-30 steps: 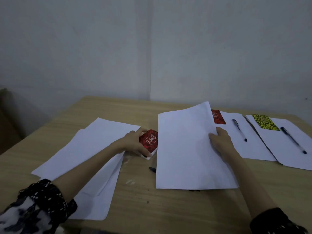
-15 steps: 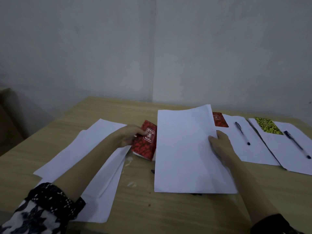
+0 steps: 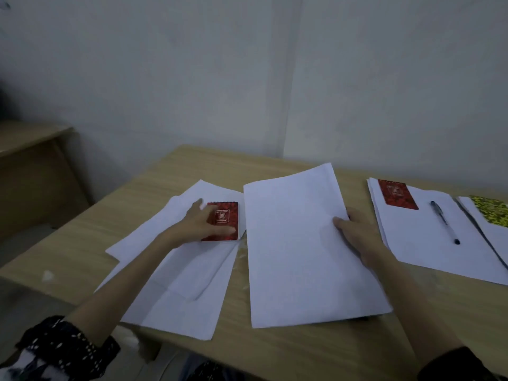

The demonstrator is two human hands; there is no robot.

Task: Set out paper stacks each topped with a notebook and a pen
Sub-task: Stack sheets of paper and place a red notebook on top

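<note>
My left hand (image 3: 202, 225) grips a small red notebook (image 3: 224, 218) lying on the loose white sheets (image 3: 176, 276) at the left of the table. The middle paper stack (image 3: 297, 251) is held at its right edge by my right hand (image 3: 357, 235), thumb on top. Further right, another paper stack (image 3: 428, 243) carries a red notebook (image 3: 397, 194) and a dark pen (image 3: 444, 222). At the far right edge a yellow patterned notebook (image 3: 492, 209) lies on a third stack, partly cut off.
The wooden table (image 3: 275, 350) stands against a pale wall. A lower wooden piece of furniture (image 3: 30, 166) sits to the left. The loose sheets overhang the table's near left edge.
My left hand has carried the red notebook from beside the middle stack leftward onto the loose sheets and laid it flat. My right hand stays on the middle stack's edge.
</note>
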